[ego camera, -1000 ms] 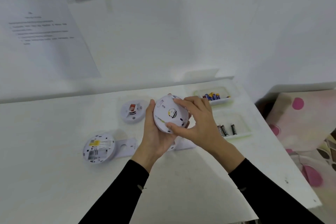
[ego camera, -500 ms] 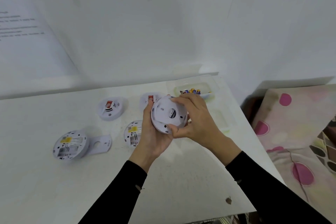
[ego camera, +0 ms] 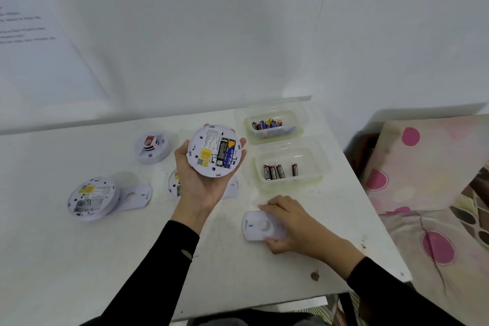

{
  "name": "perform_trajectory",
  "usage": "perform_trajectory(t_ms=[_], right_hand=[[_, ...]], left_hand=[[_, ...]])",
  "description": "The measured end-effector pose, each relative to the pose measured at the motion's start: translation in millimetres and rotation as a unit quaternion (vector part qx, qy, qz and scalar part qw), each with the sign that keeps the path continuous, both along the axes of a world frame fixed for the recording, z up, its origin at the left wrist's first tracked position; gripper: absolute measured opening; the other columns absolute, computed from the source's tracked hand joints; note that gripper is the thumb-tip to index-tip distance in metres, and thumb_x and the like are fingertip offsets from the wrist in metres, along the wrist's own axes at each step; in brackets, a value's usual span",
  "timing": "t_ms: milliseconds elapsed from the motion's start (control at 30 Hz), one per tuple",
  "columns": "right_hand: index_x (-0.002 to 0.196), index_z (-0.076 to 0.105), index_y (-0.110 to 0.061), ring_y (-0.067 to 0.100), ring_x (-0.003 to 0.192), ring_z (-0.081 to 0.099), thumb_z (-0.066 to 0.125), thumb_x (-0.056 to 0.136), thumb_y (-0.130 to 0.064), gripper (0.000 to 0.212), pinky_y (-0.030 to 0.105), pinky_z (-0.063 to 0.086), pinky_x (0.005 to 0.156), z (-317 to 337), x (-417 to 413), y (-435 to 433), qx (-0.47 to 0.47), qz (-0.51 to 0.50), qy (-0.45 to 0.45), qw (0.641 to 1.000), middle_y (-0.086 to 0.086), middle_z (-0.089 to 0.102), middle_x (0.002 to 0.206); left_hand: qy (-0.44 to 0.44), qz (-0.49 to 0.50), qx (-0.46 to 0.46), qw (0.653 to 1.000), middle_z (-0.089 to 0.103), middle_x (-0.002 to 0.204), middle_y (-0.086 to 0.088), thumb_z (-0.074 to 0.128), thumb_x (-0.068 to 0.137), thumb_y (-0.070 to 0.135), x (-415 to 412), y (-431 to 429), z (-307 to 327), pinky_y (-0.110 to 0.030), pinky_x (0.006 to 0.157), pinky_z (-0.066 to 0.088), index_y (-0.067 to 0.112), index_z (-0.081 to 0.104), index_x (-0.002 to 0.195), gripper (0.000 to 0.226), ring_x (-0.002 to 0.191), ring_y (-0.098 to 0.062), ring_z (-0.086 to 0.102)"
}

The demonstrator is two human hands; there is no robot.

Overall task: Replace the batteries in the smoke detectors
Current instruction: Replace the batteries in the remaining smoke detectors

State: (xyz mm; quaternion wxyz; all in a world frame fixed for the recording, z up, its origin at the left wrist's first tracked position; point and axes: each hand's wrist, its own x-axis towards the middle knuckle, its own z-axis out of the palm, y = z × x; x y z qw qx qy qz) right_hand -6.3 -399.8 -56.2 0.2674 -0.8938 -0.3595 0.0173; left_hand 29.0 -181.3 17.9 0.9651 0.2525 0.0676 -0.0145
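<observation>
The left hand is cradling the opened smoke detector, its batteries exposed; the right hand is gripping the cover plate against the worktop, probably setting it aside. Next: prising those batteries out.

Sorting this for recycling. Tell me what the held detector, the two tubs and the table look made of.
Smoke detector: white matte moulded plastic, going by its slots and tabs. Far tub and near tub: clear, slightly greenish plastic; batteries show through the walls. Table: white smooth top, scuffed and stained, probably laminate or painted board.

Long black sleeves to the wrists, bare hands, small hole in left cuff
</observation>
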Motion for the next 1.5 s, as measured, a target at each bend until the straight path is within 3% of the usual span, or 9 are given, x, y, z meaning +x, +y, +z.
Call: perform_trajectory(t_ms=[167, 267, 400, 633, 900, 1133, 1267, 1367, 1500], right_hand=[[0.121, 0.061, -0.015, 0.014, 0.100, 0.054, 0.067, 0.081, -0.049, 0.052, 0.034, 0.048, 0.088, 22, 2, 6, 0.052, -0.009, -0.029, 0.998, -0.002, 0.058, 0.110], [0.107, 0.062, -0.011, 0.011, 0.095, 0.052, 0.053, 0.093, -0.020, 0.019, 0.026, 0.044, 0.085, 65, 16, 23, 0.192, -0.058, -0.065, 0.978, -0.001, 0.056, 0.102], [0.103, 0.062, -0.008, 0.005, 0.091, 0.046, 0.044, 0.082, 0.001, 0.030, 0.012, 0.035, 0.078, 90, 42, 46, 0.234, -0.130, -0.065, 0.961, -0.002, 0.051, 0.102], [0.086, 0.060, -0.003, 0.015, 0.088, 0.050, 0.039, 0.081, -0.002, 0.022, 0.010, 0.035, 0.073, 93, 63, 60, 0.209, -0.174, -0.089, 0.958, 0.007, 0.051, 0.098], [0.077, 0.056, -0.010, 0.012, 0.088, 0.044, 0.047, 0.080, -0.010, 0.009, 0.013, 0.033, 0.073, 88, 73, 62, 0.250, -0.194, -0.010, 0.949, -0.004, 0.044, 0.092], [0.085, 0.055, -0.009, 0.009, 0.076, 0.054, 0.064, 0.088, -0.012, 0.010, 0.016, 0.044, 0.069, 109, 66, 51, 0.267, -0.151, 0.078, 0.949, 0.003, 0.062, 0.086], [0.089, 0.058, -0.017, 0.014, 0.077, 0.062, 0.066, 0.089, -0.013, 0.009, 0.031, 0.052, 0.077, 107, 91, 30, 0.390, -0.263, 0.171, 0.866, 0.000, 0.065, 0.086], [0.091, 0.061, -0.018, 0.015, 0.079, 0.061, 0.064, 0.089, -0.012, 0.007, 0.024, 0.047, 0.073, 89, 114, 5, 0.252, -0.336, 0.185, 0.888, 0.001, 0.066, 0.087], [0.098, 0.069, -0.012, 0.020, 0.095, 0.065, 0.058, 0.092, -0.009, 0.013, 0.019, 0.043, 0.075, 63, 121, -3, 0.034, -0.310, 0.218, 0.925, 0.006, 0.070, 0.103]], left_hand=[[-0.001, -0.016, -0.001, 1.000, 0.055, 0.137, -0.019, 0.036, 0.091, 0.046, -2, -8, -4, -0.056, 0.105, 0.045, 0.021, 0.055, 0.130, 0.049, 0.128, -0.047, 0.052], [-0.001, -0.026, 0.029, 0.999, 0.056, 0.136, -0.017, 0.056, 0.084, 0.057, -3, -11, -3, -0.053, 0.105, 0.044, 0.021, 0.051, 0.138, 0.064, 0.122, -0.043, 0.057], [-0.015, -0.025, 0.067, 0.997, 0.060, 0.128, -0.015, 0.074, 0.072, 0.057, -4, -18, 2, -0.048, 0.096, 0.052, 0.021, 0.056, 0.133, 0.073, 0.107, -0.032, 0.066], [0.015, -0.005, 0.072, 0.997, 0.062, 0.124, -0.013, 0.053, 0.089, 0.051, 2, -27, 3, -0.048, 0.101, 0.043, 0.023, 0.063, 0.124, 0.046, 0.109, -0.030, 0.062], [0.048, 0.003, 0.078, 0.996, 0.069, 0.109, -0.010, 0.043, 0.097, 0.050, 5, -35, 1, -0.036, 0.077, 0.058, 0.019, 0.056, 0.129, 0.047, 0.097, -0.024, 0.066], [0.033, 0.025, 0.055, 0.998, 0.070, 0.108, -0.010, 0.041, 0.100, 0.050, 18, -32, -5, -0.044, 0.097, 0.046, 0.021, 0.066, 0.115, 0.041, 0.099, -0.025, 0.065], [0.017, 0.030, 0.044, 0.998, 0.064, 0.126, -0.012, 0.053, 0.093, 0.049, 21, -27, -10, -0.057, 0.114, 0.033, 0.022, 0.071, 0.111, 0.037, 0.126, -0.036, 0.055], [0.013, 0.026, 0.039, 0.999, 0.043, 0.153, -0.019, 0.066, 0.083, 0.052, 22, -20, -16, -0.060, 0.113, 0.035, 0.021, 0.063, 0.126, 0.053, 0.142, -0.043, 0.038], [-0.005, 0.016, 0.026, 1.000, 0.043, 0.153, -0.018, 0.085, 0.062, 0.053, 22, -19, -12, -0.058, 0.108, 0.041, 0.020, 0.058, 0.132, 0.082, 0.138, -0.043, 0.042]])
